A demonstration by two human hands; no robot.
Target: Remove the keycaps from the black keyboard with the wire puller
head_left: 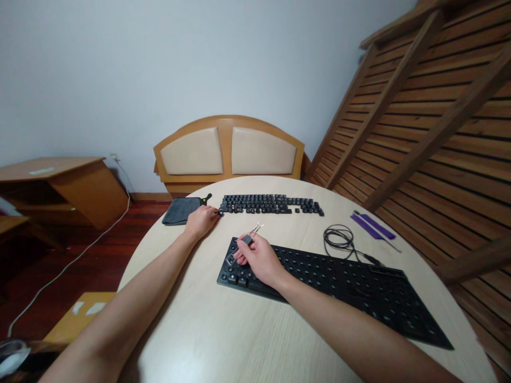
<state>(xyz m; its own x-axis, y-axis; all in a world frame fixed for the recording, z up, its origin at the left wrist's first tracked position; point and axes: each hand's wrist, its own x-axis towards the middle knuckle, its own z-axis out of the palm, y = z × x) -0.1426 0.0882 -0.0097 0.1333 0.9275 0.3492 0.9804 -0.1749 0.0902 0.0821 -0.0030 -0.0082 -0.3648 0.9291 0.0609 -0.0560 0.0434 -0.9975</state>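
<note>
My left hand [200,221] reaches to the near left end of the laid-out black keycaps [255,204]. Its fingertips are closed at a small black keycap [221,213], partly covered by the fingers. In my right hand [261,257] is a wire keycap puller [248,239] with a dark grip, its wire prongs pointing up and away. That hand is over the left part of a black keyboard [319,271], which lies at a slant. Most of the keyboard's switches are bare. A few keycaps [237,280] sit at its near left corner.
A grey cloth [181,210] lies left of the keycaps, beside a black-handled tool [207,198]. A coiled cable [339,240] is behind the keyboard. Purple cloth strips [371,226] and a thin brush [356,213] are at the right of the round table [191,330].
</note>
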